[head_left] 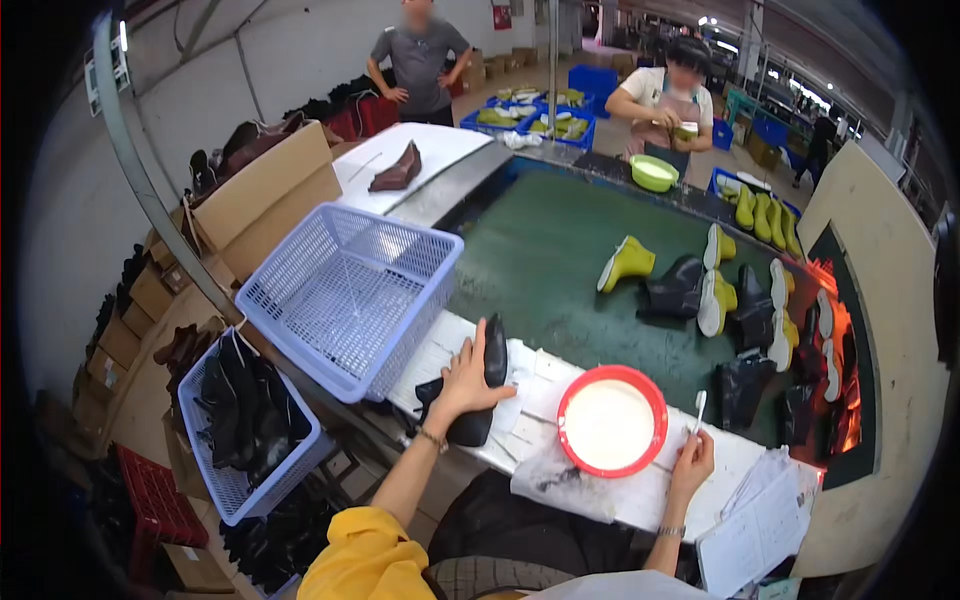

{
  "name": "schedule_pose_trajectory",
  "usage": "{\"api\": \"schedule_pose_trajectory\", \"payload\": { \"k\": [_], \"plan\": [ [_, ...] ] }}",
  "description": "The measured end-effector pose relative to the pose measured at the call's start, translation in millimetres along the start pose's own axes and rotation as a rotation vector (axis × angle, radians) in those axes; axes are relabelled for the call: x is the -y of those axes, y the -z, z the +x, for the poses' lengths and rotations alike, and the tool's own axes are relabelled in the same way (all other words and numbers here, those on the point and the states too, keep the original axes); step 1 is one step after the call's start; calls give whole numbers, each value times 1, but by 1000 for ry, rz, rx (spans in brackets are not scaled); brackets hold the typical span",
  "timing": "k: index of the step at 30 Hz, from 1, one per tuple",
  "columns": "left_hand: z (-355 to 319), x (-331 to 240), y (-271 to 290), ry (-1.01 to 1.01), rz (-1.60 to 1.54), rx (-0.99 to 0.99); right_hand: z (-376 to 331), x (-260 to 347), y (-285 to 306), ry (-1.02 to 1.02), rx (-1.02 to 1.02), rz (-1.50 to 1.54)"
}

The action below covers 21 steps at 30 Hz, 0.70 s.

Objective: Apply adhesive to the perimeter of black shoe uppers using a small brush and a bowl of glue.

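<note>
My left hand (465,382) grips a black ankle boot (494,352) on the white work surface, its thumb crossing over the leather. Dark leather (470,428) also shows under my wrist; whether it is the same boot or a second one I cannot tell. Between the fingers of my right hand (690,468), a small white-headed brush (699,410) points upward. Left of that hand stands a red bowl (661,420) filled with creamy white liquid. A stained white cloth or sheet (572,492) lies at the near edge, below the bowl.
Beyond runs a green conveyor belt (540,230), carrying black boots (672,288) and yellow-green boots (627,262) toward a glowing heater opening (845,375). A blue basket (350,385) stands at left, another (235,510) holds black boots. Papers (755,535) lie right. Two people stand across.
</note>
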<state>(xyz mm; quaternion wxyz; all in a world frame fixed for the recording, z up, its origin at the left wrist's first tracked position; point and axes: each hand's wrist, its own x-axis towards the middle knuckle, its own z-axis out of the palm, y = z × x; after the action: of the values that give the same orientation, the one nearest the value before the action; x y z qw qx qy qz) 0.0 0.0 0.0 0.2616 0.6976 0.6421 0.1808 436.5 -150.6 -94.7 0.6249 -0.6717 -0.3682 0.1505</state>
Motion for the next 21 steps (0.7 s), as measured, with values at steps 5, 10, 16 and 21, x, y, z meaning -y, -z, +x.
{"api": "schedule_pose_trajectory", "payload": {
  "k": [5, 10, 16, 21],
  "plan": [
    [18, 22, 7, 22, 129, 3, -3, 14, -29, -10, -11, -51],
    [20, 18, 19, -96, -95, -310, 10, 3, -22, 27, -4, -6],
    [-35, -24, 84, -197, -428, -315, 11, 74, -8, 96, 144, -47],
    [-80, -33, 98, -34, -525, -9, -18, 142, -23, 276, 297, -439]
  ]
}}
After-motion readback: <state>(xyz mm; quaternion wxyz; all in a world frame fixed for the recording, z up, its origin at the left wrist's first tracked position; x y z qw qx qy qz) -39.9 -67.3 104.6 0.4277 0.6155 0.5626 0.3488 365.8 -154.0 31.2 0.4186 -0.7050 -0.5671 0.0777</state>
